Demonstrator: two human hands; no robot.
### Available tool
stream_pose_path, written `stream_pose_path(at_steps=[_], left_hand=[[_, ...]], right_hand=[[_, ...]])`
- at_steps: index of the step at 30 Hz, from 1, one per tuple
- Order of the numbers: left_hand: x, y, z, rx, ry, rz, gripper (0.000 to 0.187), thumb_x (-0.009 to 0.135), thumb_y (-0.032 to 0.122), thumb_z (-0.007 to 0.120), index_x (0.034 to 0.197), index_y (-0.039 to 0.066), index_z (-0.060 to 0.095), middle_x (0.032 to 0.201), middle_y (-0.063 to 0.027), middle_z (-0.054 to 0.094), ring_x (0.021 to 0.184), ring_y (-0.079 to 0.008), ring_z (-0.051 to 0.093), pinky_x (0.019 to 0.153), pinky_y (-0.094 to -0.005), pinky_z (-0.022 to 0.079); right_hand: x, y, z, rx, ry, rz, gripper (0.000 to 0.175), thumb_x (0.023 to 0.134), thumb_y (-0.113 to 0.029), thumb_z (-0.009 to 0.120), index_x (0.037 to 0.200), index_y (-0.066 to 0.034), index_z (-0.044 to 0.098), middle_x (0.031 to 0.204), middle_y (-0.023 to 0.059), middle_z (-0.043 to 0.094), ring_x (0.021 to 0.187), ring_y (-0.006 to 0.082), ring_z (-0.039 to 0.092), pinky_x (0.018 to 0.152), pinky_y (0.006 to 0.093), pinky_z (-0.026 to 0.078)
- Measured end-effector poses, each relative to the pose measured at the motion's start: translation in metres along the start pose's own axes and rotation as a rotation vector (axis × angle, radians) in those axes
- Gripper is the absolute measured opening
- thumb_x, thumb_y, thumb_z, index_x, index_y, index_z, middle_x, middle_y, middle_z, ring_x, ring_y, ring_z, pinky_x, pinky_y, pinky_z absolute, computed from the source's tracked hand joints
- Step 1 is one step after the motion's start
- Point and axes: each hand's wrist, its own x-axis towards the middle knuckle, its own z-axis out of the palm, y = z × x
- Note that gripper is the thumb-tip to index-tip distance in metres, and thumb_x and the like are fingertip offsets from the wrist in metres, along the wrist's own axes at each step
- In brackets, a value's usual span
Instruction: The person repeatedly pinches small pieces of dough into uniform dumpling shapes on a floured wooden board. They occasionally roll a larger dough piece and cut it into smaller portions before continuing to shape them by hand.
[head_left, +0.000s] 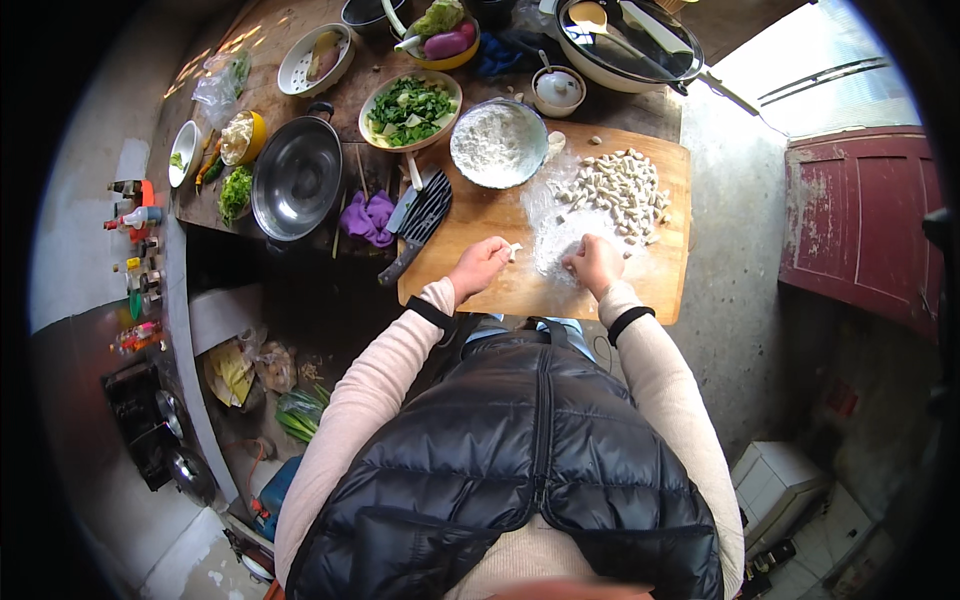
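A small strip of pale dough (514, 252) sticks out from the fingertips of my left hand (478, 268), which is raised over the wooden board (480, 292). My right hand (598, 264) is over the spread of white flour (553, 244), fingertips pinched together and pointing down. Whether a bit of dough sits under those fingers is hidden. Just beyond it lies a heap of small dough pieces (619, 187) dusted with flour. A bowl of flour (496, 142) stands at the board's far edge. To my left rests a cleaver (401, 259) with a dark handle, partly under a striped cloth (427, 206).
Left of the board are a purple cloth (367, 219) and a large metal wok (296, 180). Behind stand a pan of chopped greens (409, 111), a lidded jar (559, 88) and a glass-lidded pan (630, 45). A red cabinet (855, 232) is at the right.
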Motion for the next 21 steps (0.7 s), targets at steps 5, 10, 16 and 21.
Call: stream_pose_path(at_steps=[5,10,16,21], left_hand=[[0.001,-0.002,-0.004,0.004,0.007,-0.018,0.018,0.099,0.019,0.050,0.089,0.006,0.058,0.073,0.0060,0.047,0.066,-0.0047,0.040,0.061,-0.0209,0.035],[-0.001,-0.003,-0.002,0.039,-0.023,0.001,0.018,0.099,0.020,0.051,0.089,0.006,0.058,0.073,0.0063,0.048,0.067,-0.0043,0.041,0.061,-0.0208,0.036],[-0.003,-0.006,0.000,-0.015,-0.053,0.030,0.022,0.101,0.022,0.047,0.090,0.006,0.057,0.073,0.0060,0.048,0.066,-0.0047,0.040,0.062,-0.0206,0.036],[-0.006,-0.006,0.008,-0.108,-0.104,0.009,0.027,0.103,0.025,0.042,0.089,0.006,0.056,0.073,0.0055,0.046,0.066,-0.0052,0.039,0.061,-0.0207,0.035]], right_hand=[[0.005,-0.007,0.001,0.013,0.073,0.116,0.035,0.072,-0.035,0.078,0.070,-0.0062,0.058,0.075,0.0130,0.066,0.074,0.0319,0.065,0.064,0.0422,0.048],[0.010,-0.006,0.008,0.057,0.203,0.175,0.025,0.079,-0.029,0.071,0.081,-0.0066,0.059,0.078,0.0129,0.067,0.079,0.0328,0.065,0.068,0.0434,0.049],[0.012,0.000,0.019,0.435,0.059,0.168,0.025,0.086,-0.019,0.063,0.106,-0.0054,0.058,0.085,0.0150,0.068,0.087,0.0319,0.066,0.075,0.0405,0.050],[-0.015,-0.029,0.025,0.964,-0.118,-0.216,0.023,0.087,-0.011,0.068,0.109,-0.0047,0.063,0.086,0.0038,0.066,0.074,0.0119,0.059,0.072,0.0264,0.050]])
